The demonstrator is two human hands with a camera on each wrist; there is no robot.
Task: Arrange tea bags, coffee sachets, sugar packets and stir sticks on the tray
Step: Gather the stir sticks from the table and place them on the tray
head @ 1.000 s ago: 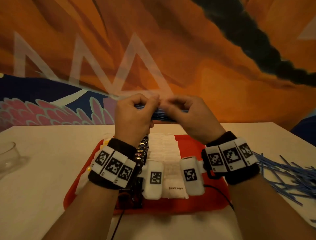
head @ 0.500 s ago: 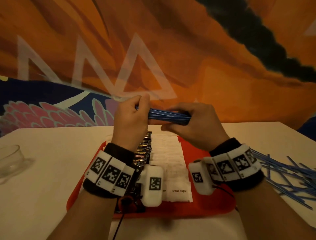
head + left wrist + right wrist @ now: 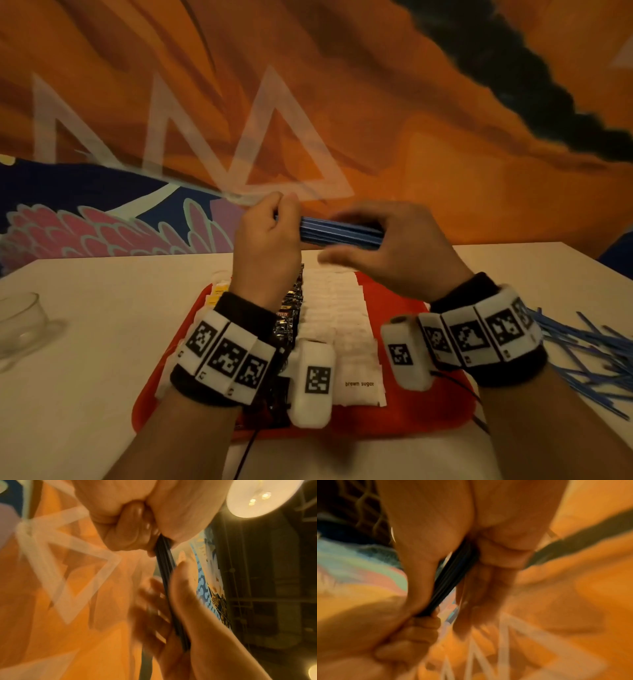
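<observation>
A bundle of blue stir sticks is held level in the air above the far end of the red tray. My left hand grips its left end in a closed fist. My right hand holds the right end, fingers over the top and thumb stretched out underneath. In the left wrist view the bundle runs from my left hand down into the blurred right hand. On the tray lie rows of white sugar packets, dark coffee sachets and yellow tea bags.
Several loose blue stir sticks lie scattered on the white table right of the tray. A clear glass bowl stands at the table's left edge. A painted orange wall rises behind the table.
My hands have drawn apart along the bundle; the right hand slid to the right end, so more of the blue sticks shows between them.
</observation>
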